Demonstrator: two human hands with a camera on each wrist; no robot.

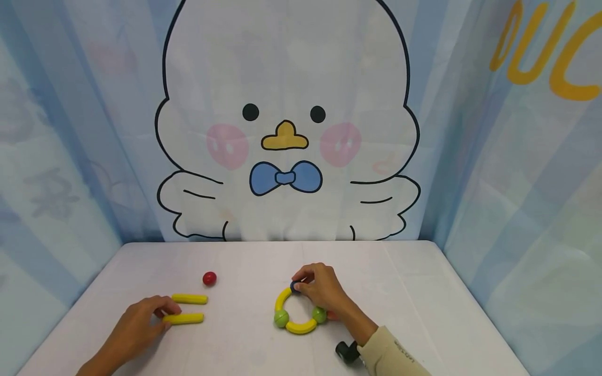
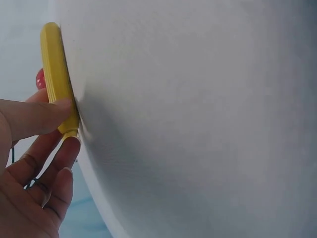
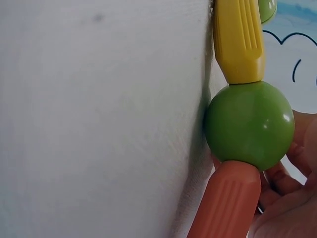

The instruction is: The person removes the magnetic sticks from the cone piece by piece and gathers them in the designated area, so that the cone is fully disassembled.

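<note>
On the table lies a ring of toy pieces: curved yellow pieces (image 1: 301,327), a green ball (image 1: 281,318) at left and another green ball (image 1: 319,314) at right. My right hand (image 1: 324,287) pinches a dark blue ball (image 1: 295,286) at the ring's far side, hiding part of the ring. From the right green ball an orange-red stick (image 3: 227,198) extends, mostly covered by the forearm in the head view. My left hand (image 1: 143,321) holds the near end of a straight yellow stick (image 1: 185,318) between thumb and fingers. Just beyond it lies a second yellow stick (image 1: 189,298).
A red ball (image 1: 209,279) sits beyond the yellow sticks. Close to the right sleeve (image 1: 390,355) is a black object (image 1: 347,352), partly hidden. The white table (image 1: 244,355) meets printed curtains (image 1: 508,198) at its back and sides.
</note>
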